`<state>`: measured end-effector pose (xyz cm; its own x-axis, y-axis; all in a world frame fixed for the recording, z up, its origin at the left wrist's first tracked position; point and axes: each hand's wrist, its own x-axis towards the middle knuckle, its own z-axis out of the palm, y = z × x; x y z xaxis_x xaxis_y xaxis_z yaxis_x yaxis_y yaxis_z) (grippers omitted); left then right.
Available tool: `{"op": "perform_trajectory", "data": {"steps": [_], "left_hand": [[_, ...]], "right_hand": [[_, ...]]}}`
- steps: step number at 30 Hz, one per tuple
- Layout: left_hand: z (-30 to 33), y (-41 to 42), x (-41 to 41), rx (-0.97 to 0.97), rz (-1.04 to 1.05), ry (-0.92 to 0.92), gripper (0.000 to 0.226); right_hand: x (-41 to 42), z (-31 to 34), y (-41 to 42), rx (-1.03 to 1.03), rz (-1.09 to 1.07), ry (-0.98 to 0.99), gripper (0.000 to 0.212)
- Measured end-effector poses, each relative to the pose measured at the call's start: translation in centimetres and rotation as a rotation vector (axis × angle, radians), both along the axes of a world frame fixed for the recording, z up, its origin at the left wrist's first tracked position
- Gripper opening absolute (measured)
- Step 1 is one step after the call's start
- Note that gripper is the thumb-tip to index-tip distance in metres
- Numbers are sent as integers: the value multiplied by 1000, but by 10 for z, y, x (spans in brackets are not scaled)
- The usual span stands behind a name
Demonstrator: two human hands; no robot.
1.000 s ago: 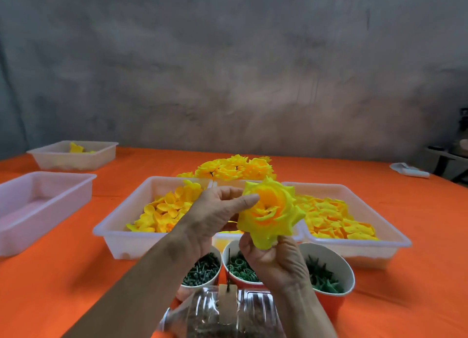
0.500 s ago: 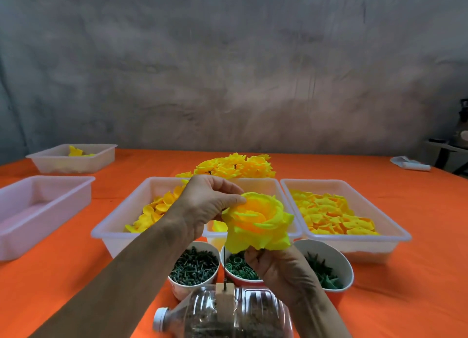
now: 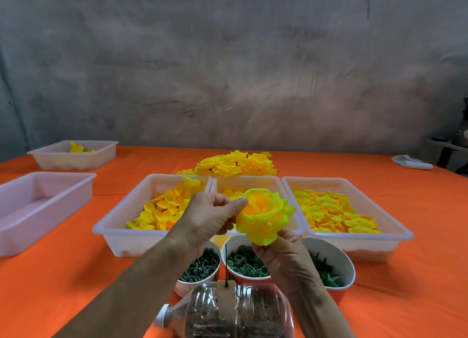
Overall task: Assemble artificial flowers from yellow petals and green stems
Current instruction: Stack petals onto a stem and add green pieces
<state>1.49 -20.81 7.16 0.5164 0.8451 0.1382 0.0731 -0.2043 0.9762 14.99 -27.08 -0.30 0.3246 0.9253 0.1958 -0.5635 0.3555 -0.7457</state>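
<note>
The right hand (image 3: 283,258) grips the yellow flower (image 3: 264,214) from below, its open face tilted up and toward the left, above 3 bowls of green parts (image 3: 243,261). The left hand (image 3: 210,216) pinches its left edge petal between thumb and curled fingers.

Even, diffuse illumination, fairly bright, with no single source in frame. Shadows are soft and short: a faint one lies on the orange tablecloth (image 3: 63,274) beside the near tray (image 3: 119,226). Saturated yellow on the held flower (image 3: 266,214) washes out petal detail. The clear bottle (image 3: 228,312) at the lower edge carries pale reflections. Wide-angle distortion bows the table's far edge. Fine texture is soft overall, possibly from compression. The right corner is dim.
</note>
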Motion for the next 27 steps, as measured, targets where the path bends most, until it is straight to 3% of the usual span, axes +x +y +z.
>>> {"op": "perform_trajectory", "data": {"steps": [4,7,8,13,18,27], "left_hand": [[-2,7,-5,-64,-1,-46,16],[-4,12,-6,-84,3,-43,10],[-4,13,-7,-106,-6,-49,8],[-6,14,-6,-223,-84,-77,32],[-9,19,-7,-198,-25,-121,12],[-16,31,-4,-72,47,-105,9]], "right_hand": [[0,-2,-4,-2,-33,-187,18],[1,0,-3,-11,-91,-319,32],[1,1,-3,0,-112,-334,25],[1,1,0,-5,-188,-309,21],[-1,-1,0,-11,-174,-348,21],[-4,5,2,-108,-216,-548,11]]}}
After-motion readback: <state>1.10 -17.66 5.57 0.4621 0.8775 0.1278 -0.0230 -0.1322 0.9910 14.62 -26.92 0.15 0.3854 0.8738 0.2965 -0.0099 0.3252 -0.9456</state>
